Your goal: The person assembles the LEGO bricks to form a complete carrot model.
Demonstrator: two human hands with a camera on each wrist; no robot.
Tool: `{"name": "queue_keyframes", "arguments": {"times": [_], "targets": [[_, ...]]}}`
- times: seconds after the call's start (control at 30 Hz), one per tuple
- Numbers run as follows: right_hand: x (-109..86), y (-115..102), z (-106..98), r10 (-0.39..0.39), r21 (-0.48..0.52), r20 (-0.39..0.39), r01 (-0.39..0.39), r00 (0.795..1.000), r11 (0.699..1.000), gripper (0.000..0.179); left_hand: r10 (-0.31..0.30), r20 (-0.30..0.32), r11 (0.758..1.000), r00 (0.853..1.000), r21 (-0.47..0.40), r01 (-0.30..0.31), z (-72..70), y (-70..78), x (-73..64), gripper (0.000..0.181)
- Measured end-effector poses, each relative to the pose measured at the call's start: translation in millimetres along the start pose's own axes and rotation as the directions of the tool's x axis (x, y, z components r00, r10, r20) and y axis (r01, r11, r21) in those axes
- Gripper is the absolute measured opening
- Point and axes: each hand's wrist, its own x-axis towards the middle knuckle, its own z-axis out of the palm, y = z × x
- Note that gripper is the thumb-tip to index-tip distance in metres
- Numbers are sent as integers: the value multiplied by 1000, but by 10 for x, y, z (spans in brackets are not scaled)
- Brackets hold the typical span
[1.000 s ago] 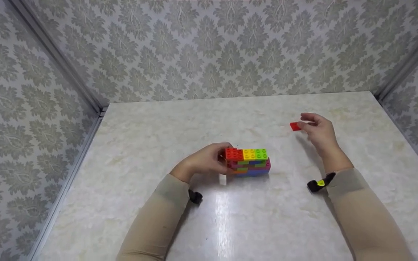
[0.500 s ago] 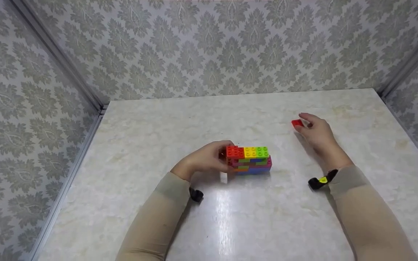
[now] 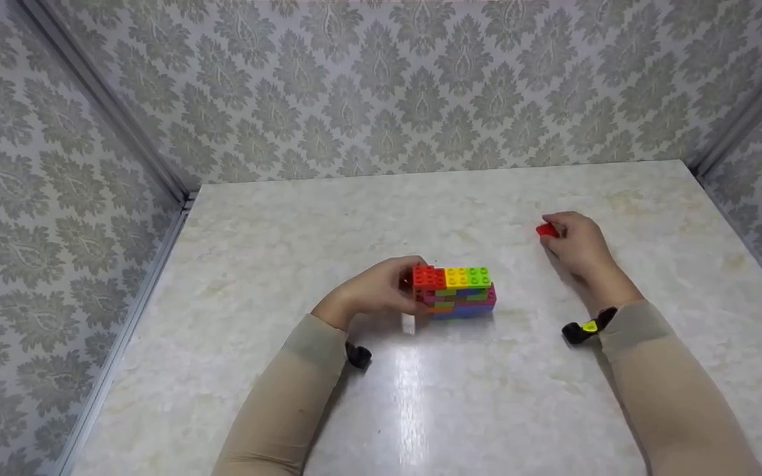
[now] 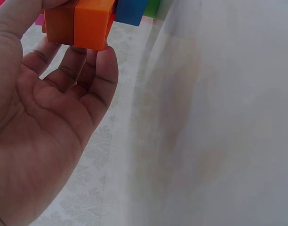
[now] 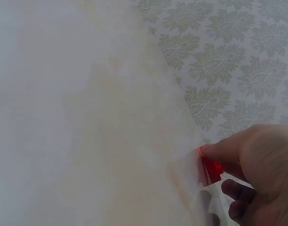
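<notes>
A block built of several layers of toy building bricks (image 3: 458, 299) stands on the table in the head view, with red, yellow and lime studded bricks along its top. My left hand (image 3: 376, 288) grips its left end, thumb at the front and fingers behind. The left wrist view shows an orange brick (image 4: 93, 24) and a blue brick (image 4: 131, 10) of this block above the palm. Farther back and to the right, my right hand (image 3: 579, 246) pinches a small red brick (image 3: 546, 230) between thumb and fingers, partly hidden by them. The red brick (image 5: 211, 167) looks tilted in the right wrist view.
The pale marbled table (image 3: 275, 225) ends at a patterned wall (image 3: 381, 86) behind and at side panels left and right. Black wrist cameras, on the left wrist (image 3: 358, 356) and the right wrist (image 3: 579, 332), stick out inward above the table.
The right hand's fingers have drawn in around the red brick, which has turned and shifted slightly to the right. My left hand and the brick block have stayed nearly still.
</notes>
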Motion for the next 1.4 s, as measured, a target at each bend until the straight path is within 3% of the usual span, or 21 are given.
{"name": "queue_keyframes", "arguments": {"times": [0.27,0.57,0.77,1.0,1.23,1.4], "targets": [[-13,12,-12,33,-61,-12,-34,999,998,57,4,2,999,1000,-47,-4,14,-14,2,45],[-29,-25,0,56,11,-7,-56,998,998,65,16,3,999,1000,-47,-16,13,-15,-2,46],[-53,-66,29,21,24,1,-21,1000,999,61,11,1,999,1000,-30,-11,7,-21,4,45],[-140,-217,61,11,168,65,-22,998,985,50,26,10,999,1000,-25,-26,2,-18,-1,46],[-224,-412,78,-109,206,89,89,990,975,45,27,8,999,1000,-37,-26,11,-23,-2,44],[-307,-593,86,-134,223,119,105,984,969,44,19,1,999,1000,-41,-19,13,-17,-3,42]]}}
